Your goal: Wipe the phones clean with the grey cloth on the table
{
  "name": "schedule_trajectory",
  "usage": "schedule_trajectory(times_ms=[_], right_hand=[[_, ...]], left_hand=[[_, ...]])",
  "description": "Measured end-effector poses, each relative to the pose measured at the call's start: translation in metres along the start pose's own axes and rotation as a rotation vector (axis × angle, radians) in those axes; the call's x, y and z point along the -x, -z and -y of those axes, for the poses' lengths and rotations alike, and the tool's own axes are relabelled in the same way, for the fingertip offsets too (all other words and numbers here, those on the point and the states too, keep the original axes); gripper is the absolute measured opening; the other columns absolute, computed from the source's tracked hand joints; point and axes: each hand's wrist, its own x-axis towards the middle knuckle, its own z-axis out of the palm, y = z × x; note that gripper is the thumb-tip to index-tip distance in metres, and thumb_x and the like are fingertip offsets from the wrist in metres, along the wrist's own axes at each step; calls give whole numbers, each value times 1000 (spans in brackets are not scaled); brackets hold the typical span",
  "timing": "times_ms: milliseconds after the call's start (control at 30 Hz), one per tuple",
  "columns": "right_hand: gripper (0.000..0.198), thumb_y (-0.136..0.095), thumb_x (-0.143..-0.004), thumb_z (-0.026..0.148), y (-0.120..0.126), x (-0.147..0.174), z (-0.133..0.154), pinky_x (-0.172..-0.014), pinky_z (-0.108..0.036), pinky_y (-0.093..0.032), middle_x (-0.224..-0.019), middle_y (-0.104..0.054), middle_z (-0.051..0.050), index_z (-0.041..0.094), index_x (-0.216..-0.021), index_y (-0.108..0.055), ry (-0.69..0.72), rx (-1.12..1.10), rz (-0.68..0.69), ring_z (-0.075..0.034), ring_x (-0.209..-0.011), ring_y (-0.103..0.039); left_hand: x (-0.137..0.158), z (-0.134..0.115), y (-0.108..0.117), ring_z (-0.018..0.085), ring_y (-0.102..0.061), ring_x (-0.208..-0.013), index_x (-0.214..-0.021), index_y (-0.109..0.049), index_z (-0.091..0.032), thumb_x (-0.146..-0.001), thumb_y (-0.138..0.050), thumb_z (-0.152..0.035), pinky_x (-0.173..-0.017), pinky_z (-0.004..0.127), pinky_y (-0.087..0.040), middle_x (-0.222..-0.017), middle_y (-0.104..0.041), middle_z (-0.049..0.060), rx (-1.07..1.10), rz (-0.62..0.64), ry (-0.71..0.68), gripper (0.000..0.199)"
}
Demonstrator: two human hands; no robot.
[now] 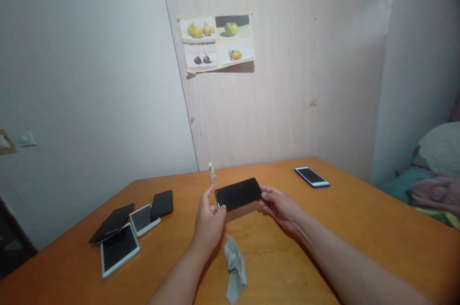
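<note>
Between my two hands a black smartphone (238, 194) is held sideways above the table, its dark screen tilted toward me. My left hand (210, 218) grips its left end, thumb at the lower corner. At the right end, the fingers and thumb of my right hand (278, 205) pinch the phone's edge. A crumpled grey cloth (235, 269) lies on the table just below the phone, touched by neither hand. Behind the phone's left end stands a small clear bottle (212, 175) with a pale cap.
The orange-brown wooden table (287, 257) meets the wall at the back. On its left lie a white-framed tablet (120, 250), a dark case (113, 222), a smaller white device (144, 220) and a black phone (162, 203), partly overlapping. A blue-edged white phone (312, 177) rests at the far right.
</note>
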Motion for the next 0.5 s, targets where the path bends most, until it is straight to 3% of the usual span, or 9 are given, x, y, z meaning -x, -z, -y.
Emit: schedule_trajectory(times_ms=[167,300,500], right_hand=[[28,-68,-78,13,-5,1,3,-52,-16,-45,-84,-72,-3,18,-105,-72,65,-16,19,-8,-61,-59],[19,-72,-79,20,-7,0,4,-56,-18,-47,-81,-71,-3,18,-97,-73,123,-49,5,-9,-64,-59],[20,-76,-75,29,-13,4,12,-56,-19,-42,-77,-68,-1,18,-91,-72,188,-43,-12,-10,-66,-57]], left_hand=[[-5,-1,0,21,-66,-109,-136,-45,-14,-84,-59,-29,-97,33,-48,-119,-69,13,193,47,65,56],[-4,-2,1,24,-67,-105,-114,-65,-14,-80,-66,-39,-95,35,-49,-112,-72,11,282,186,100,43],[-2,0,0,21,-68,-94,-110,-65,-17,-79,-70,-42,-85,32,-52,-102,-73,7,331,244,136,40]])
